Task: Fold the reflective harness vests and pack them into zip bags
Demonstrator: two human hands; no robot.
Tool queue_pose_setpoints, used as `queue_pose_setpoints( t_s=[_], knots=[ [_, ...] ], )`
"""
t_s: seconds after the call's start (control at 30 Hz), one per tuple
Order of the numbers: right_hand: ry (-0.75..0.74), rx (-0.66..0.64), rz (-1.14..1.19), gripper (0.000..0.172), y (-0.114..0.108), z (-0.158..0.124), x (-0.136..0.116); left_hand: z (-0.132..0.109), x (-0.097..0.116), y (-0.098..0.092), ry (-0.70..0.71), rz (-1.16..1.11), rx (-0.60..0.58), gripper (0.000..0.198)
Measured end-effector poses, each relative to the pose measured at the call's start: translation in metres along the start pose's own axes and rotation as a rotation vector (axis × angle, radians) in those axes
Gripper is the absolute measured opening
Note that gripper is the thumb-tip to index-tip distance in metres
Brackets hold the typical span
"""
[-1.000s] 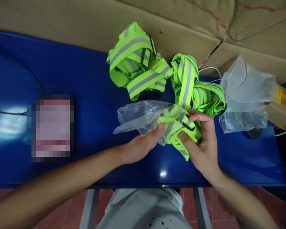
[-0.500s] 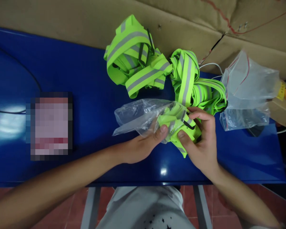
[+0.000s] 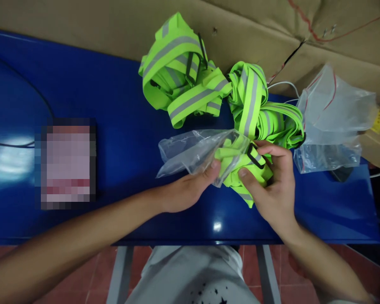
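Observation:
A bundled neon-yellow reflective strap (image 3: 240, 162) with grey stripes and a black buckle is partly inside a clear plastic bag (image 3: 190, 147). My left hand (image 3: 196, 185) grips the bag at its mouth, thumb on top; its other fingers are hidden behind the plastic. Around the strap's uncovered right end, my right hand (image 3: 272, 185) is closed, with thumb and index finger near the buckle. The bag's other end spreads out to the left, crumpled. Just beyond my hands lie more bundled reflective straps (image 3: 253, 101).
A further heap of reflective straps (image 3: 180, 71) rests against the cardboard (image 3: 114, 29) at the back. Clear bags (image 3: 332, 105) with red edging lie at the right, beside a carton (image 3: 378, 145). A pixelated object (image 3: 68, 164) sits left on the blue table (image 3: 120, 126).
Both hands, with the bag and strap, have shifted slightly right. The bag's mouth has drawn back a little, leaving the buckle more exposed.

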State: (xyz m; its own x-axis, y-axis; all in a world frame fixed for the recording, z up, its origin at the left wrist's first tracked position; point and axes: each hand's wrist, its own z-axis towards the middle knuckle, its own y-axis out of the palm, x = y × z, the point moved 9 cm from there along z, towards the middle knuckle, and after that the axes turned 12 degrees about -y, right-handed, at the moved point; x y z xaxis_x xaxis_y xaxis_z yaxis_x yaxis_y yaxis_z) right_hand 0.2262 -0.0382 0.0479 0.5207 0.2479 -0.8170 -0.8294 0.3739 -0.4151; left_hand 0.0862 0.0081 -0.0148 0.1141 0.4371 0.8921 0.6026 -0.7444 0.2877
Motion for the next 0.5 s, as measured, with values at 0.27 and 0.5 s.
queue_pose_setpoints(
  t_s=[0.27, 0.5],
  knots=[
    [-0.130, -0.029, -0.017, 0.043, 0.005, 0.003, -0.008, 0.000, 0.017, 0.010, 0.076, -0.001, -0.056, 0.063],
    [-0.084, 0.031, -0.007, 0.038, 0.000, 0.004, -0.001, 0.001, 0.020, 0.007, 0.094, -0.154, -0.004, 0.051]
  ],
)
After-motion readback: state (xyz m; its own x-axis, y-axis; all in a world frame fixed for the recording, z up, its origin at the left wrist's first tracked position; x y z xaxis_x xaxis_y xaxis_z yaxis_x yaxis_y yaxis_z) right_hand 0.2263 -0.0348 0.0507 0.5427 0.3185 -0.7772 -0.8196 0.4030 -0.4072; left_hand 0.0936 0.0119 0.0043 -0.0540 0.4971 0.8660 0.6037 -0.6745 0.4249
